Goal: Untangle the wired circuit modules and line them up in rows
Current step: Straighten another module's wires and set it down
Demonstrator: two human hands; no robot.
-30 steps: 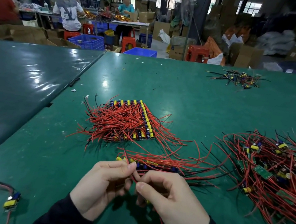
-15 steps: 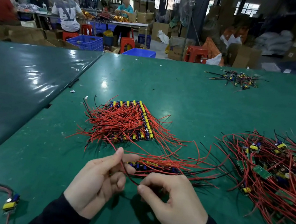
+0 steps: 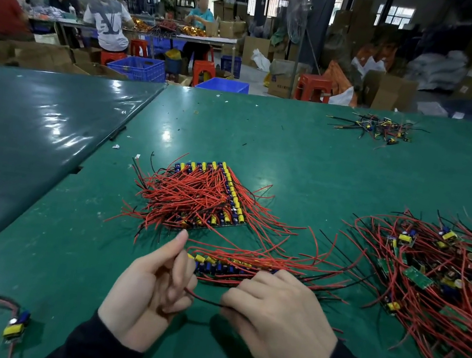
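Red-wired modules [image 3: 195, 197] in a neat block

left hand [image 3: 146, 297]: thumb lifted away from the fingers, which had pinched together a second ago | right hand [image 3: 278, 320]: drew rightward, apart from the left | wire [image 3: 204, 299]: now stretched between both hands, in front of the near row of modules [image 3: 225, 264]

Overhead lighting, moderately bright on the green table [image 3: 307, 165]; white glare spots at 12 o'clock of centre and streaked reflections across the dark sheet [image 3: 21, 131] at 9 o'clock. Soft shadows under both hands. Background hall dim, daylight through far windows, detail probably blurred. Wide-angle bending at edges.
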